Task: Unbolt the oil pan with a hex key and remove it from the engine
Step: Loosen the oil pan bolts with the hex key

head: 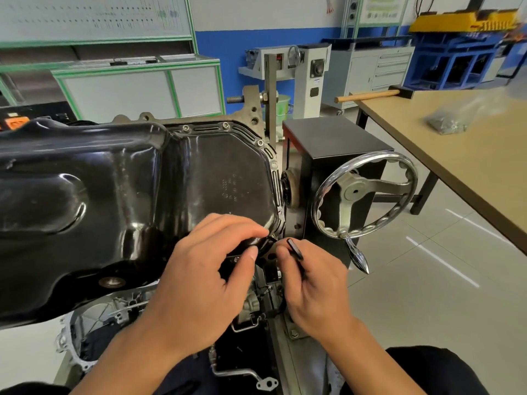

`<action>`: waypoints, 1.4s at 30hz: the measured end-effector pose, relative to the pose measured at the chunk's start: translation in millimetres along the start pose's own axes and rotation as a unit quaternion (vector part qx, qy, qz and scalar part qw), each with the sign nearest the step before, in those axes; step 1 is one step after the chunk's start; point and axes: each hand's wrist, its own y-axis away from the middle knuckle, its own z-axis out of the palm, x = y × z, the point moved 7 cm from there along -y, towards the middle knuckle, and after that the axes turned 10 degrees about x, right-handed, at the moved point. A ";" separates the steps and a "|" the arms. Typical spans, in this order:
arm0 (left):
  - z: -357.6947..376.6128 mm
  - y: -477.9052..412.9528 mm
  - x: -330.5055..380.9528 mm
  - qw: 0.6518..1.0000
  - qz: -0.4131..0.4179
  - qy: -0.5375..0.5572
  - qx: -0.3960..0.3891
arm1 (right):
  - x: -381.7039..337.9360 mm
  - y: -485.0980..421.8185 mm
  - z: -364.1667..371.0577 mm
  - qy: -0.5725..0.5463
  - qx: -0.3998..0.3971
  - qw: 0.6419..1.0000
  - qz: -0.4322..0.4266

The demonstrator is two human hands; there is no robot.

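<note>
Pinching a short black hex key (295, 249) between thumb and fingers, the right hand (313, 286) holds it just off the near right corner of the oil pan (114, 189), the key's upper end tilted away from the person. Whether the key's lower end sits in a bolt cannot be told.

The left hand (211, 269) is beside it, fingers curled over that same corner and thumb pressed beneath, gripping the pan's edge.

The glossy black pan lies on top of the engine (114, 307), and bolts (225, 125) show along its far rim.

A chrome handwheel (365, 195) stands to the right. Farther right, a table (470, 166) carries a hammer (368, 96) and a clear bag of hardware (447, 124).
</note>
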 end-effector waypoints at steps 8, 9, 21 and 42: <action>33.1 -19.3 -11.7 0.979 0.085 -0.127 -0.132 | 2.0 -1.7 6.5 -0.024 0.016 0.999 -0.027; 36.7 -21.4 -12.1 0.977 0.091 -0.138 -0.136 | 2.9 -1.8 7.2 -0.024 0.011 0.999 -0.024; 47.3 -29.1 -14.8 0.975 0.077 -0.153 -0.138 | 4.6 -5.6 6.7 -0.007 -0.011 1.000 0.017; 44.0 -14.4 -6.3 0.970 0.177 -0.163 -0.027 | -1.9 11.2 -7.2 -0.080 0.105 0.991 -0.007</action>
